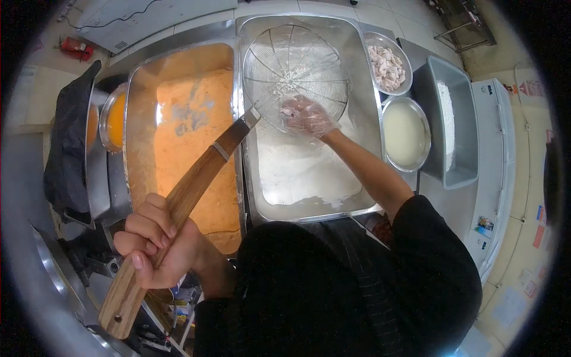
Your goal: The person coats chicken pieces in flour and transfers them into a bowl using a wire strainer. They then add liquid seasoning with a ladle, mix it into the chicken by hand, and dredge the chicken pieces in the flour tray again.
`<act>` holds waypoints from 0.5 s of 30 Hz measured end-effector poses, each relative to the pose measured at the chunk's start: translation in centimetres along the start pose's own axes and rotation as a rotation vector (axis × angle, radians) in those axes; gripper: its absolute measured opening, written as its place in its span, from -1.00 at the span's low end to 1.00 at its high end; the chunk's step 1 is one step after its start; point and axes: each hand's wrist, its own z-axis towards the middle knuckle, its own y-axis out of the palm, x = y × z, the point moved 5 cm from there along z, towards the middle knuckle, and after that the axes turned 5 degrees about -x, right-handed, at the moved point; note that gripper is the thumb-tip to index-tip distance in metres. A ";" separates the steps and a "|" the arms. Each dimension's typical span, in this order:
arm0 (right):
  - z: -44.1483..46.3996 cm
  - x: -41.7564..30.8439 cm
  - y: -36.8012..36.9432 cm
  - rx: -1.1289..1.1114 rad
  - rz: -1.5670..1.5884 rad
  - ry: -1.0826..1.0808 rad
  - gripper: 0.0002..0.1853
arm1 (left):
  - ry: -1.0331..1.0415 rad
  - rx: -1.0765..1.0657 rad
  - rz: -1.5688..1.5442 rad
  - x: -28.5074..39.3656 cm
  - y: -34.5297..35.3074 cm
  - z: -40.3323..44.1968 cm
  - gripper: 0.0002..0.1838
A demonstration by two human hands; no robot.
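Note:
My left hand (163,244) is wrapped around the wooden handle of a large wire strainer (324,62). Its round mesh basket lies over a deep metal tray (372,196) with white flour (309,166) spread across the bottom. White powdery crumbs (291,80) rest on the mesh near its middle. My right hand (308,118), in a clear plastic glove dusted with white, is at the near edge of the basket. Its fingers are curled inward; what they hold, if anything, cannot be made out.
Left stands a metal tray (140,77) of orange powder (196,149), with a bowl of orange-yellow liquid (115,119) beside it. On the right are a bowl of pale raw meat pieces (388,66), a bowl of cream-coloured liquid (404,132) and a grey bin (464,125) holding white powder.

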 end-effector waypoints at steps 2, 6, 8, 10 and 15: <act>0.5 1.3 1.1 0.043 0.488 0.165 -0.51 | -0.008 -0.011 0.005 0.0 -0.3 -0.1 -0.73; 0.1 0.1 -3.2 -0.019 0.585 0.524 -0.61 | 0.008 -0.050 -0.044 0.0 -0.6 0.4 -0.74; -0.1 -0.5 -6.6 -0.064 0.854 0.686 -0.60 | -0.009 -0.034 -0.020 -0.2 -1.0 1.1 -0.72; -0.7 0.7 -5.7 -0.120 1.131 0.841 -0.59 | 0.009 -0.055 -0.042 -0.3 -0.6 2.3 -0.72; -1.6 3.3 -14.3 0.514 1.733 0.223 -0.62 | 0.071 -0.148 -0.141 -1.0 0.1 3.3 -0.68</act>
